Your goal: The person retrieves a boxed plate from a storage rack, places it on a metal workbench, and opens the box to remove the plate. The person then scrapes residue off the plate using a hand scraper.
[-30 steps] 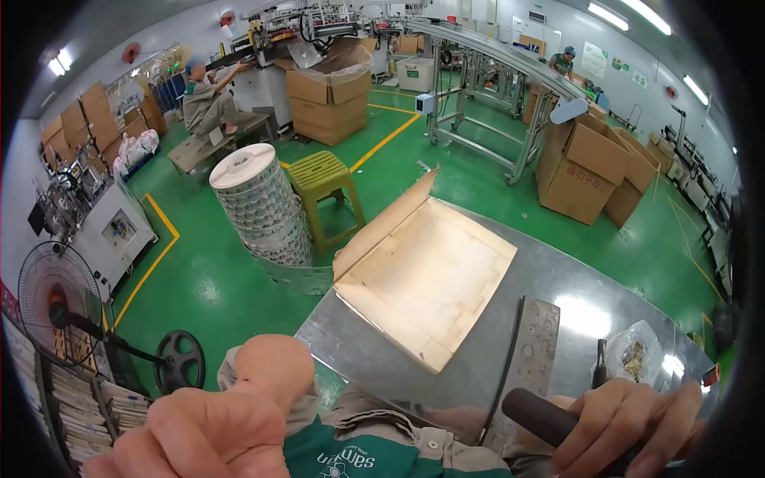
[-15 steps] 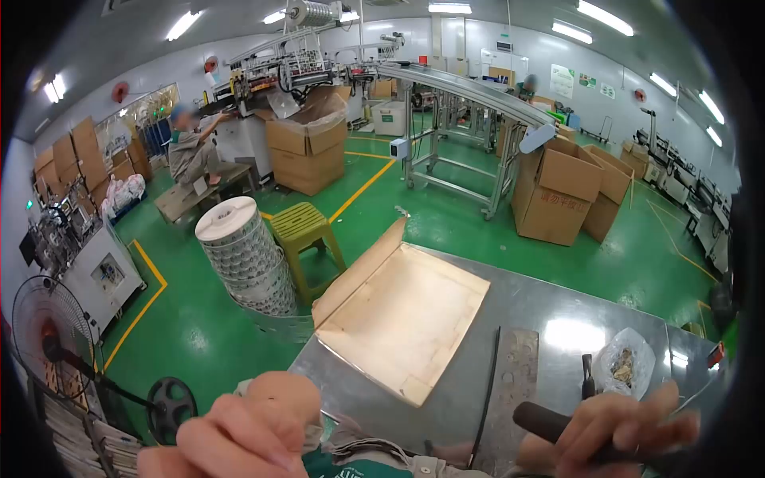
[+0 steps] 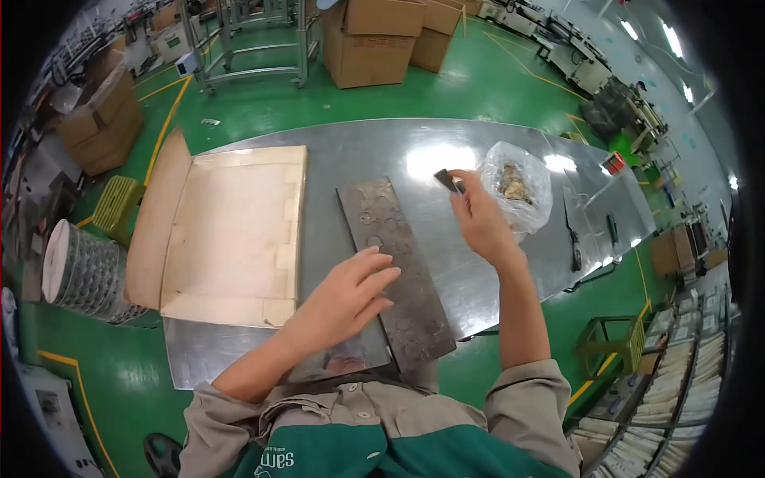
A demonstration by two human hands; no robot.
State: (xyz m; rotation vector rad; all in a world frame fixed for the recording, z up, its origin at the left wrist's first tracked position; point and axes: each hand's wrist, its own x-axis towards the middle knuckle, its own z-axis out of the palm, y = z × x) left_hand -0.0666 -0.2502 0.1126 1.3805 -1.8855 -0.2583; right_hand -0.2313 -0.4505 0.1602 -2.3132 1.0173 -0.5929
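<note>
My left hand [image 3: 347, 296] is over the left edge of a long, worn metal plate [image 3: 402, 275] with round marks. Its fingers are stretched out and slightly apart, holding nothing; whether they touch the plate I cannot tell. Farther right, my right hand [image 3: 484, 219] is closed on a small dark tool [image 3: 445, 180], with its black end sticking out to the left and a bit of shiny metal by the fingers. The rest of that tool is hidden in the hand. Just beyond that hand, a clear plastic bag [image 3: 518, 187] holds brownish scraps.
An open, shallow cardboard box [image 3: 231, 231] lies at left on the steel table [image 3: 446, 135]. At right are a slim black tool [image 3: 574, 243] and a green-handled tool [image 3: 612, 229]. Green stools [image 3: 123, 205], a tall printed roll [image 3: 88, 267] and cartons [image 3: 374, 48] stand around.
My view has tilted down and turned right. My left hand has gone from curled near my body to outstretched over the plate. My right hand, still gripping a dark tool, has reached forward.
</note>
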